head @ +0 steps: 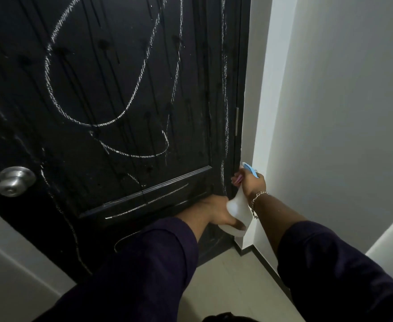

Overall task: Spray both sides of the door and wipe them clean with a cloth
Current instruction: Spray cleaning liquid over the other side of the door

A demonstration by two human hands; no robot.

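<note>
Head view, looking down a black panelled door (pixel 112 94) that fills the frame from 9 to 1 o'clock. White chalk marks (pixel 51 89) loop across its upper panel and run along the lower rail and the hinge-side stile; dark drip streaks run down the panel. A round metal knob (pixel 15 181) sits at 9 o'clock on the door's left edge. A hinge (pixel 237 122) shows on the right edge, where the door meets a white wall (pixel 330 112) that occupies 2 to 4 o'clock. Pale floor (pixel 232 282) lies at 6 o'clock.

The right hand (pixel 251 182), just right of frame centre and beside the door's hinge edge, grips the neck of a white spray bottle (pixel 236 206); its fingers (pixel 237 178) are curled round the blue-and-white trigger head (pixel 251 170), which points up toward 12 o'clock. A chain bracelet (pixel 256 201) circles the right wrist.

The left hand (pixel 214 212) reaches in from 7 o'clock and cups the underside of the bottle's body, touching it, with the fingers wrapped beneath; how tightly they close cannot be told. The bottle thus hangs tilted between both hands, near the lower rail of the door.

Both forearms wear dark purple sleeves (pixel 158 263), pushed back from the wrists. The cloth is not identifiable in this view.
</note>
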